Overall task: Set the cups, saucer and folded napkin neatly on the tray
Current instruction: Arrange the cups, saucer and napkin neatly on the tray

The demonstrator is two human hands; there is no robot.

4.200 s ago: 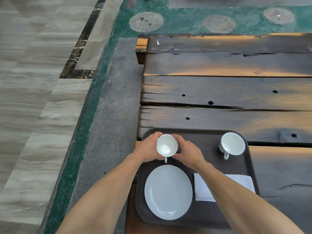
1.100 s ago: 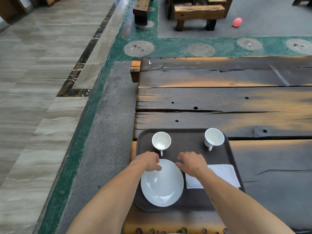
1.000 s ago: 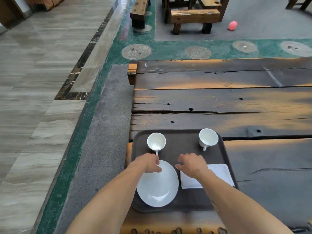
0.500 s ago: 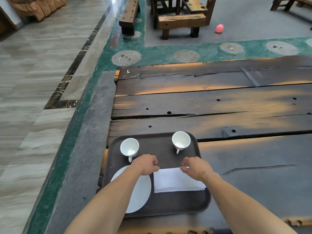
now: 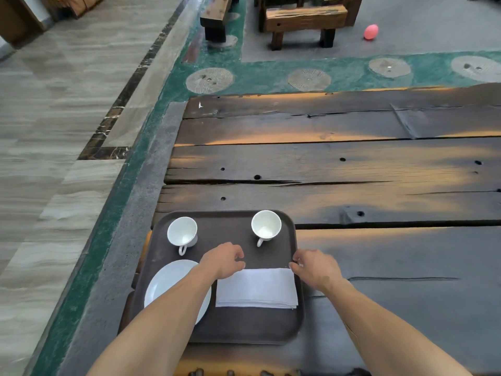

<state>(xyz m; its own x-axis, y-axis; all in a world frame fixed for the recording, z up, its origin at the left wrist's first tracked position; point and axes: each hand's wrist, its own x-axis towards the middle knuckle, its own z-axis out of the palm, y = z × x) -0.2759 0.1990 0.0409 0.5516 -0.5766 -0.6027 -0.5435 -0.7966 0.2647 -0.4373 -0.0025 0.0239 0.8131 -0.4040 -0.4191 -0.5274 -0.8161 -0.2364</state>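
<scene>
Head view first: nearest to us, our two bare forearms reach forward over the near edge of a dark plank table point(image 5: 379, 164). Our left forearm crosses over a white saucer point(image 5: 165, 283), which lies flat in the near-left part of a dark brown tray point(image 5: 244, 327); the arm hides the saucer's right side. Just beside the saucer, to its right, a white folded napkin point(image 5: 257, 289) lies flat on the tray, its near edge showing the stacked folds and its right edge close to the tray's right rim.

Our left hand point(image 5: 223, 260) sits at the napkin's far-left corner, fingers curled in and thumb drawn close, pinching narrowly; we cannot tell for certain whether cloth is caught between the fingertips or only touched. Our right hand point(image 5: 315, 267) is at the far-right corner, fingers likewise curled and bunched, with the tips at the napkin's edge beside the tray rim; again we cannot tell whether it truly grips.

Beyond our hands, two white cups stand upright on the tray's far side, well apart. The left cup point(image 5: 182, 232) is near the far-left corner, handle pointing toward us. The right cup point(image 5: 266, 225) is near the far-right corner, handle also toward us.

Farther off, the table's weathered planks stretch away. Past the table, on the floor, we see a wooden bench point(image 5: 303, 21) and a small pink ball point(image 5: 371, 32).
</scene>
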